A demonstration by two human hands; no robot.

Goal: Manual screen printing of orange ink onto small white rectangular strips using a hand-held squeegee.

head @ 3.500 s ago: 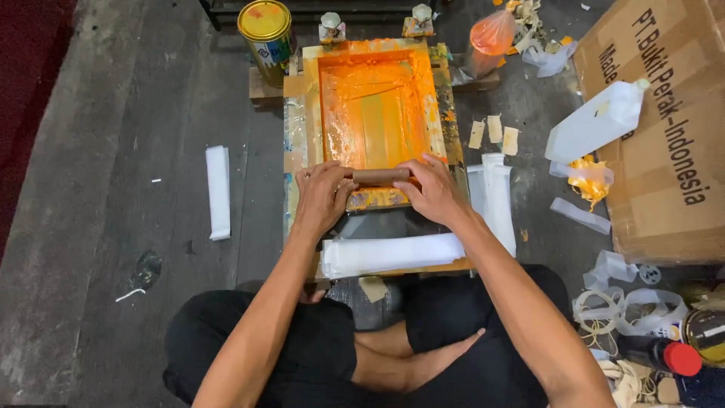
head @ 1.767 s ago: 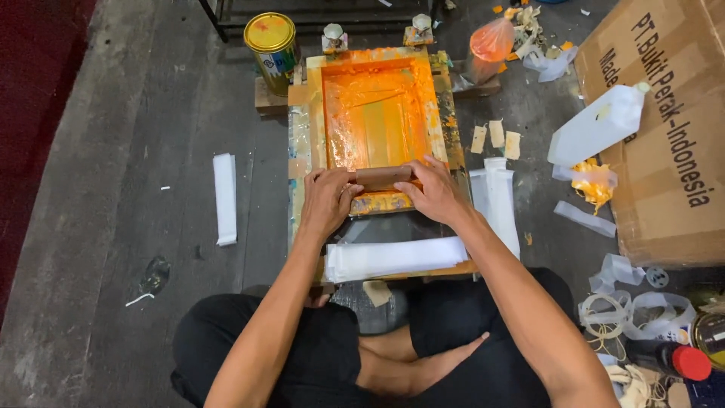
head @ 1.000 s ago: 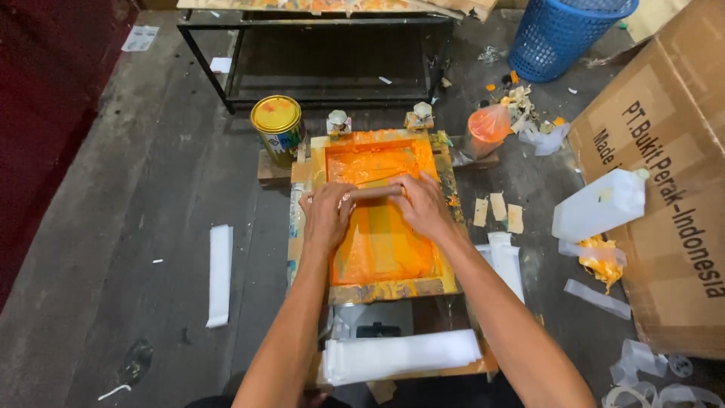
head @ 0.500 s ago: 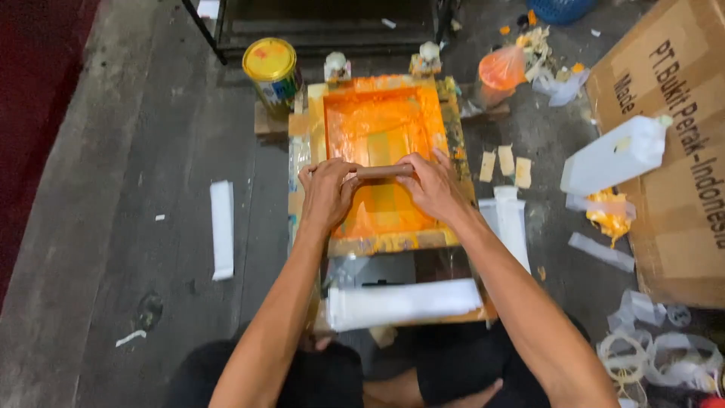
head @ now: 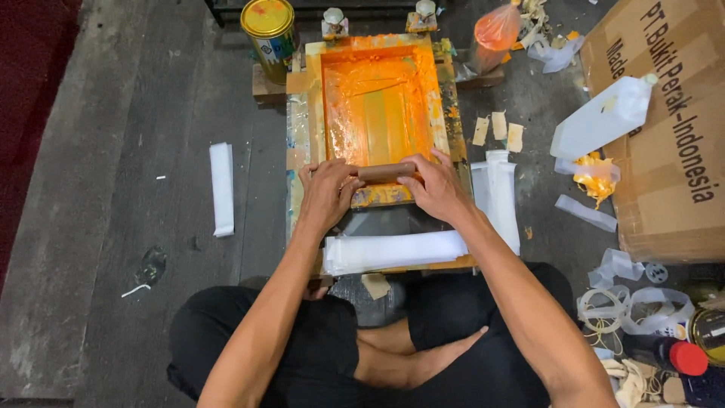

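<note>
Both hands — left hand [head: 326, 198], right hand [head: 436, 189] — clench the wooden squeegee [head: 385, 172] at the orange-inked screen frame [head: 306, 98], frame centre; uneven pressure could smear ink — likely streaking the print.

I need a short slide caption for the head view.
Both hands, left hand and right hand, grip a wooden squeegee over an orange-inked screen frame.

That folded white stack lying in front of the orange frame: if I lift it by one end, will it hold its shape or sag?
The white stack will probably sag: it looks like thin, soft layered sheets with loose, uneven ends. It likely weighs little for its size, lying flat on the board's front edge. The layers may slide apart, since nothing visible binds them.
</note>
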